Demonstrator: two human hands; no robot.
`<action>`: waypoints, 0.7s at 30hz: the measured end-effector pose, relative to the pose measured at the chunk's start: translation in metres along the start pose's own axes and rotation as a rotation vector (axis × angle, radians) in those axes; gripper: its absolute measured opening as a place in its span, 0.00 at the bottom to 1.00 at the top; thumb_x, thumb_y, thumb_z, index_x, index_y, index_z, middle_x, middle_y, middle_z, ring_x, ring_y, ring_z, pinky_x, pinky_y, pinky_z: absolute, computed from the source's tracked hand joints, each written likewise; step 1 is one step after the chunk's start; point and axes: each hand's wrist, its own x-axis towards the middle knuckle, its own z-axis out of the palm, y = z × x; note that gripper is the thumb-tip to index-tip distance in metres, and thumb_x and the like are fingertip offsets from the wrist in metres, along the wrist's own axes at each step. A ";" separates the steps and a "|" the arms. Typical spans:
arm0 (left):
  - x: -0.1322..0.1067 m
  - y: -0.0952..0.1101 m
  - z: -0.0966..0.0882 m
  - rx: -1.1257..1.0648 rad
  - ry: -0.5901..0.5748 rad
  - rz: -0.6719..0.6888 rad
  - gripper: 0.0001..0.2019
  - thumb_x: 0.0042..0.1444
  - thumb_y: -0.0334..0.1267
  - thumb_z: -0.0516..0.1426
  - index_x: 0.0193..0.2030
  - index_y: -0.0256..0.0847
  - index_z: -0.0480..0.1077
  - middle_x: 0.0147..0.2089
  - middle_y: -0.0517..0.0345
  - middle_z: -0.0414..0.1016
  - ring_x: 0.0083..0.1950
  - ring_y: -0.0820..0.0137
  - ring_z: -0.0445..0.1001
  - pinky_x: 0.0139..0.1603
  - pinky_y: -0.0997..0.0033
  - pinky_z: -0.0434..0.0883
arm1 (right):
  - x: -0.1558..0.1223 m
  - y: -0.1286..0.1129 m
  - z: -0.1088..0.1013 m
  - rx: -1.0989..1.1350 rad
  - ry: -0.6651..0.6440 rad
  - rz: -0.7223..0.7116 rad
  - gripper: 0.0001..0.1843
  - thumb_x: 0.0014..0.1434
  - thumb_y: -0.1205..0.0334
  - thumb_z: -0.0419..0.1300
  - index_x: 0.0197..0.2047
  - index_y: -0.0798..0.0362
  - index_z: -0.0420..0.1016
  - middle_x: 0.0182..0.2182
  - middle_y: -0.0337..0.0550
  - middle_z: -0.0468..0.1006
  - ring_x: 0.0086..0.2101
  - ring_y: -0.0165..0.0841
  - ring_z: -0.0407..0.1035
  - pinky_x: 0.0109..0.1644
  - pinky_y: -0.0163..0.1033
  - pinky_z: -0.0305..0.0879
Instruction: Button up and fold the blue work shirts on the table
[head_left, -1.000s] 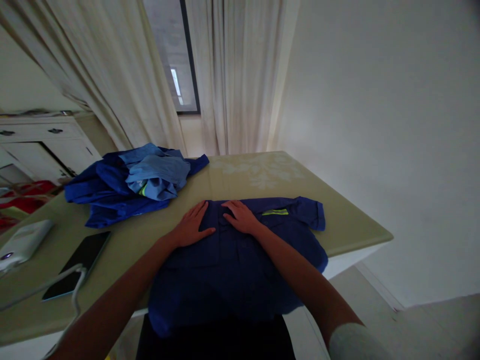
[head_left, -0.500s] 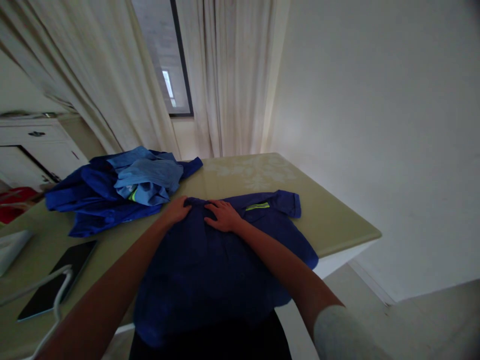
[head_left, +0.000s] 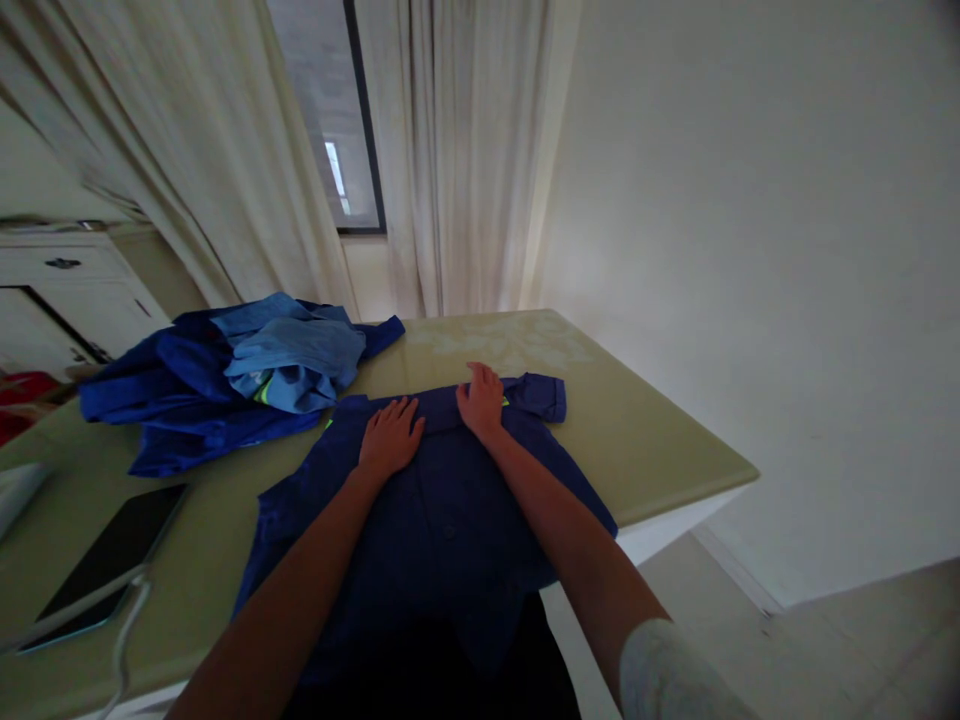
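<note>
A dark blue work shirt (head_left: 450,500) lies spread over the front of the table, its lower part hanging over the edge towards me. One short sleeve sticks out at its far right, and bits of yellow-green trim show near both hands. My left hand (head_left: 391,437) rests flat on the upper middle of the cloth, fingers spread. Near the far edge of the shirt, my right hand (head_left: 482,398) lies on it with the fingers stretched out. Both palms press on the fabric and neither hand grips it. The shirt's left side is partly covered by my left forearm.
Crumpled blue garments (head_left: 195,370) with a lighter blue one (head_left: 292,355) on top lie at the table's (head_left: 645,430) back left. A dark tablet (head_left: 112,550) and a white cable (head_left: 124,630) are at the left. A white wall (head_left: 750,250) stands on the right.
My left hand has let go of the shirt's far edge and moved right onto its middle. My right hand has shifted right and away from me. The shirt's left part is now spread out more.
</note>
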 end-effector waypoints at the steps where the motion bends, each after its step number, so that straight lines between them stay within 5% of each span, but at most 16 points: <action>1: -0.002 -0.001 0.003 0.002 0.008 0.011 0.31 0.72 0.52 0.40 0.74 0.38 0.60 0.76 0.46 0.59 0.77 0.52 0.56 0.75 0.46 0.55 | 0.005 0.022 -0.013 -0.065 0.015 0.071 0.27 0.66 0.62 0.55 0.67 0.57 0.65 0.66 0.60 0.66 0.64 0.48 0.60 0.67 0.51 0.56; 3: -0.003 -0.005 0.004 0.004 0.017 0.055 0.30 0.72 0.50 0.39 0.76 0.43 0.57 0.77 0.49 0.58 0.78 0.55 0.55 0.76 0.47 0.54 | 0.012 0.067 -0.042 -0.204 0.048 0.261 0.32 0.64 0.57 0.60 0.68 0.59 0.64 0.70 0.64 0.60 0.66 0.54 0.57 0.67 0.56 0.55; 6: 0.000 -0.004 0.000 0.038 -0.033 0.121 0.28 0.72 0.44 0.39 0.76 0.47 0.57 0.78 0.52 0.57 0.77 0.56 0.56 0.75 0.46 0.54 | 0.012 0.126 -0.077 -0.275 -0.055 0.507 0.39 0.61 0.44 0.65 0.65 0.64 0.68 0.62 0.73 0.68 0.62 0.60 0.63 0.63 0.60 0.59; 9: 0.011 0.018 -0.006 0.116 -0.100 0.080 0.28 0.67 0.39 0.45 0.71 0.37 0.65 0.75 0.40 0.62 0.74 0.48 0.61 0.73 0.40 0.56 | 0.002 0.158 -0.090 -0.256 -0.166 0.508 0.37 0.59 0.39 0.66 0.59 0.62 0.76 0.57 0.70 0.72 0.59 0.60 0.66 0.60 0.58 0.63; 12: 0.026 0.063 -0.006 0.077 -0.043 0.084 0.28 0.64 0.35 0.47 0.69 0.31 0.65 0.73 0.35 0.63 0.74 0.50 0.60 0.74 0.43 0.55 | -0.004 0.169 -0.084 -0.230 -0.158 0.447 0.26 0.59 0.47 0.67 0.56 0.54 0.79 0.56 0.64 0.74 0.58 0.56 0.67 0.58 0.57 0.64; 16: 0.036 0.127 0.014 -0.130 0.013 0.231 0.31 0.68 0.43 0.44 0.76 0.36 0.56 0.78 0.46 0.54 0.78 0.58 0.54 0.78 0.48 0.50 | 0.001 0.175 -0.071 -0.012 -0.042 0.298 0.15 0.61 0.55 0.60 0.48 0.52 0.79 0.48 0.57 0.79 0.51 0.48 0.72 0.57 0.53 0.67; 21: 0.030 0.154 0.041 -0.192 -0.033 0.311 0.32 0.70 0.52 0.43 0.74 0.38 0.59 0.77 0.43 0.58 0.77 0.56 0.57 0.77 0.46 0.50 | 0.006 0.168 -0.077 0.532 0.096 0.202 0.20 0.59 0.51 0.57 0.53 0.50 0.72 0.47 0.50 0.81 0.46 0.42 0.75 0.52 0.49 0.72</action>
